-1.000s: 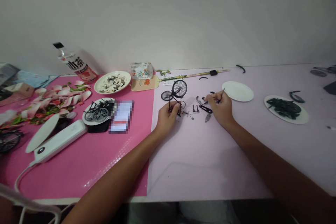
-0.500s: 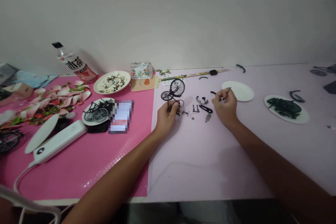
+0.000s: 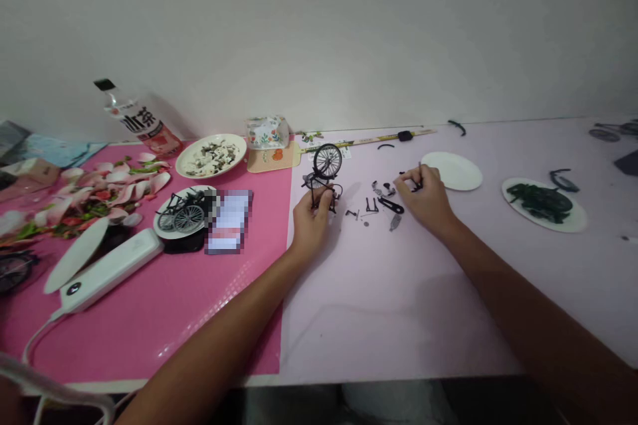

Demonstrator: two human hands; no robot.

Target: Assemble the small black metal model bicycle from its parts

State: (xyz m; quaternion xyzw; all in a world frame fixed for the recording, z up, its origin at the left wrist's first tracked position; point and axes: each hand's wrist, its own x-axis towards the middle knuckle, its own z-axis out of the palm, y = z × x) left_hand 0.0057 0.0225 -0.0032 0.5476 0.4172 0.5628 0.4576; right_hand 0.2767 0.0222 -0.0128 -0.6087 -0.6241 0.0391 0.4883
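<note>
My left hand (image 3: 313, 211) grips a black model bicycle (image 3: 327, 163) by its frame, thumb pressed on it, the spoked wheels standing up above the fingers. My right hand (image 3: 423, 192) is to the right, its fingers curled by a small black part (image 3: 403, 174) on the table. A thin dark piece shows among those fingers, too small to name. Between the hands lie several loose parts: a long black piece (image 3: 391, 205), a grey pedal-like piece (image 3: 395, 222), a forked black part (image 3: 371, 204) and curved silvery pieces (image 3: 381, 188).
Right of my hands are a white plate (image 3: 466, 169) and another plate (image 3: 578, 219) with dark green parts. On the pink mat (image 3: 199, 319) are a phone (image 3: 229, 219), a white power bank (image 3: 112, 271), a plate with bicycle parts (image 3: 164, 229), artificial petals (image 3: 124, 186) and a bottle (image 3: 142, 123).
My right hand has lowered its fingertips and turned them leftward to the small black part. The model bicycle in my left hand has shifted slightly left and turned.
</note>
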